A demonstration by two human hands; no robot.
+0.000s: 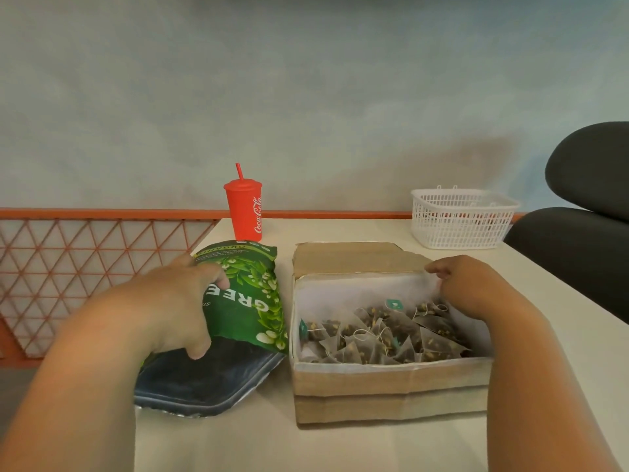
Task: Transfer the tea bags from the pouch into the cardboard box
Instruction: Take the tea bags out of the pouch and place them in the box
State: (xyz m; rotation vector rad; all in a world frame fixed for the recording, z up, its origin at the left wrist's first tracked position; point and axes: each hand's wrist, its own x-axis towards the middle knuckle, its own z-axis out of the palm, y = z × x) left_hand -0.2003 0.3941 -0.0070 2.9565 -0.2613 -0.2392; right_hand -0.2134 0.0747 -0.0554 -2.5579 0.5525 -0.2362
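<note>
Pyramid tea bags [384, 335] are lying heaped in the cardboard box [391, 393], just right of the green pouch [252, 301]. The pouch is lying flat, its long axis running away from the person and its mouth gaping toward them. The nearer left hand [183, 308] is gripping it, thumb hooking the mouth. The right hand [466, 284] is curling at the box's far right corner; whether it is pinching anything is unclear.

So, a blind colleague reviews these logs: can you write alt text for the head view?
A person's left hand grips a green tea pouch lying on a table, while the right hand sits at the far corner of an open cardboard box holding pyramid tea bags. A red cup and white basket stand behind.
</note>
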